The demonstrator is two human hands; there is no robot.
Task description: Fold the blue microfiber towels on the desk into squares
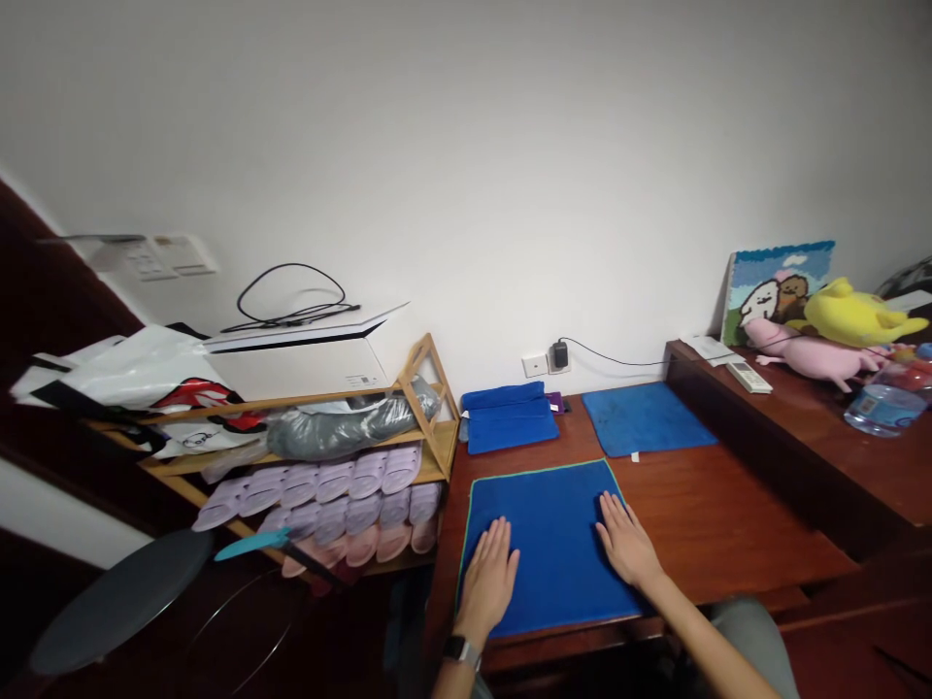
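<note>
A blue cloth (557, 553) with a green edge lies spread flat on the brown wooden desk (728, 505) in front of me. My left hand (489, 575) rests flat on its left side, palm down, with the fingers stretched out. On the cloth's right side lies my right hand (627, 544), also palm down and open. Neither hand grips anything. Behind the spread cloth, a folded stack of blue cloth (510, 419) sits near the wall. Another blue cloth (645, 417), with a small white tag, lies flat at the back right.
Left of the desk stands a wooden rack (429, 427) with several slippers (335, 481) and a white box (306, 367). A plugged-in black adapter (560, 353) trails a cable. On the raised right surface are a remote (749, 378), plush toys (812, 355) and a plastic bottle (882, 408).
</note>
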